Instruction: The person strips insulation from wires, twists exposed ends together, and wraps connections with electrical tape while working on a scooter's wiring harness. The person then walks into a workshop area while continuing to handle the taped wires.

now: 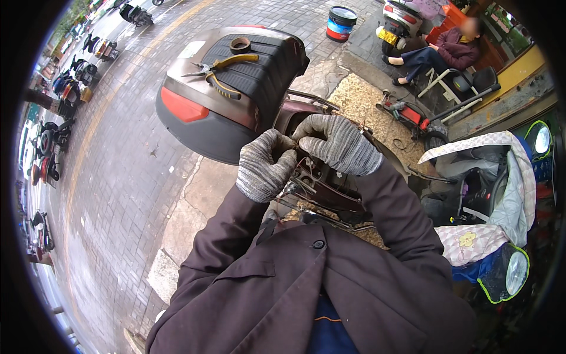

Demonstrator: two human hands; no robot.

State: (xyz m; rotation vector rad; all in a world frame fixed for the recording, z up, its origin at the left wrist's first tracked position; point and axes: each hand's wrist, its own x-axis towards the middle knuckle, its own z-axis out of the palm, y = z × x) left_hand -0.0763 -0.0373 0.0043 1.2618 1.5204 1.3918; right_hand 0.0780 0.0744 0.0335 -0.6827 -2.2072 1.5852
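Both hands are close together in front of the wearer's chest, fingertips nearly meeting; the left hand and the right hand, each in a grey striped knit glove, pinch thin reddish wires between thumb and forefinger. The gloves partly cover the contact, so the exact finger placement cannot be told. The wires are just off the near right corner of the storage box, above the opened body of the scooter, where further loose wiring is exposed. On the box lid, yellow-and-black pliers lie with their jaws spread toward the left edge and their handles across the black ribbed panel. A roll of tape lies flat just beyond the upper handle, nearer the far edge. A bucket stands on the paving beyond the box.
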